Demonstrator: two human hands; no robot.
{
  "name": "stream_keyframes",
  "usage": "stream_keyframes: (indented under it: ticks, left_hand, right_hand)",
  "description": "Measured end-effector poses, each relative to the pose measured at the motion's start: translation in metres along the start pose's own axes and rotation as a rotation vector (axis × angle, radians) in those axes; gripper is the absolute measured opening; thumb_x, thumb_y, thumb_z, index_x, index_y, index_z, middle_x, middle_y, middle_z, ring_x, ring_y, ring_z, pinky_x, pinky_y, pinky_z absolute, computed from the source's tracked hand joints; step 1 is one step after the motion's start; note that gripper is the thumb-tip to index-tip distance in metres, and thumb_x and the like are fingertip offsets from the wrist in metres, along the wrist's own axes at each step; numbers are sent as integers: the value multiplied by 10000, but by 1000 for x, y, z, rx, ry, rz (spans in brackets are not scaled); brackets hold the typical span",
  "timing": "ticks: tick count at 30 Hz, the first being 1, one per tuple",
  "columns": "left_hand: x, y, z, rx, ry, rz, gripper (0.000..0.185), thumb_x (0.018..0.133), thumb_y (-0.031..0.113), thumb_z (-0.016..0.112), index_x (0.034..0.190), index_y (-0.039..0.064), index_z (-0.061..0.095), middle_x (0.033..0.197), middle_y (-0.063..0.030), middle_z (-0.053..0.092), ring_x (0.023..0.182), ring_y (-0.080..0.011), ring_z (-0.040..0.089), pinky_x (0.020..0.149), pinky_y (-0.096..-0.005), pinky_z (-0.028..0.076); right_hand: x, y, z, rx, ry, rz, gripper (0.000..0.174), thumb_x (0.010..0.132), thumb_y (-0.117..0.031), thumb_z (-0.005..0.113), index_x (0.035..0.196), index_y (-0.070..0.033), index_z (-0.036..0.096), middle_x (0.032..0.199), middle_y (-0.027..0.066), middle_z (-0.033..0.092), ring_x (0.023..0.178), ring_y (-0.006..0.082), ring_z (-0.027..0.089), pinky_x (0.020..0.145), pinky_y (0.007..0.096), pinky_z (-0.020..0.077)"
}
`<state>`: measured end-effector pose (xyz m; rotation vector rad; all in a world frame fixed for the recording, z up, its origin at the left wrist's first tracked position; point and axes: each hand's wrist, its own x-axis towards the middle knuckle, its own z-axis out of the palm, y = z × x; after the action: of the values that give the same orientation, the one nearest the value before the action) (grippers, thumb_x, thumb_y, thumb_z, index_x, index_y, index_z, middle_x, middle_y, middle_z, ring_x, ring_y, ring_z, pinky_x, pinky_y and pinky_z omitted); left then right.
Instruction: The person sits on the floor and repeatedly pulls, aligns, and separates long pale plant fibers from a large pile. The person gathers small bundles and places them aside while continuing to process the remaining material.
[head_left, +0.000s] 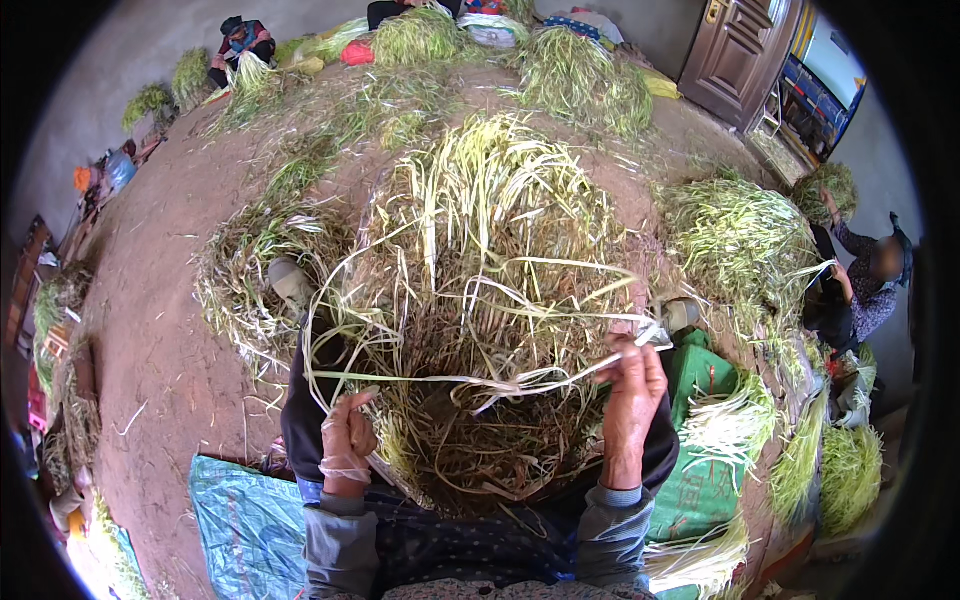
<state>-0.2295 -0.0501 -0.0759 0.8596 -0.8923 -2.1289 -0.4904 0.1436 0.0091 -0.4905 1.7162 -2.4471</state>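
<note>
My right hand is closed on the white ends of a few long, pale leafy stalks, which look like Chinese chives. These stalks stretch left across my lap in loose loops. My left hand, in a thin clear glove, is curled near the far end of the strands; whether it grips any is unclear. Between my legs lies a broad heap of tangled stalks and dry brown leaves. Yellow-green stalks drape over its far side.
Sorted white-ended stalks lie on a green woven sack at my right. A teal sheet is at my left. Another person sits by a stalk pile on the right; one more sits far left. A brown door stands open.
</note>
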Motion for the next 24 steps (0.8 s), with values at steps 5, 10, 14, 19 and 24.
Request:
stream_keyframes:
  ticks: [5,10,14,19,24]
  left_hand:
    - [-17,4,89,289,-188,259,481,892,390,512,1156,-9,551,805,-73,639,716,-108,593,594,-238,503]
    - [-15,-17,91,309,-492,-69,362,920,291,503,1074,-27,580,782,-76,627,705,-150,601,683,-279,493]
    - [-2,-7,74,-162,-294,-79,344,933,309,469,998,-11,578,738,-96,636,613,-175,603,637,-316,510]
    - [23,21,44,-351,-364,-154,295,932,316,471,981,35,547,537,34,418,454,-67,417,467,-272,446]
    - [53,89,48,-749,-217,104,331,958,177,401,1232,-8,390,562,51,405,460,-47,387,359,-195,343]
  right_hand:
    - [-28,18,56,-91,-419,167,132,868,-143,587,881,-22,638,720,46,621,560,72,553,497,210,502]
    - [-42,63,91,93,-489,259,188,914,-213,537,924,-31,582,780,62,632,617,123,617,507,222,511]
    - [-86,88,79,161,-734,381,321,950,-326,445,1062,-41,541,813,65,600,712,134,583,645,252,491]
    - [-134,72,33,1,-850,936,253,930,-253,505,915,-18,599,616,-13,485,500,52,413,458,199,305]
    - [-153,90,-31,-179,-860,892,242,907,-257,539,917,-23,598,598,30,526,456,113,459,432,252,335]
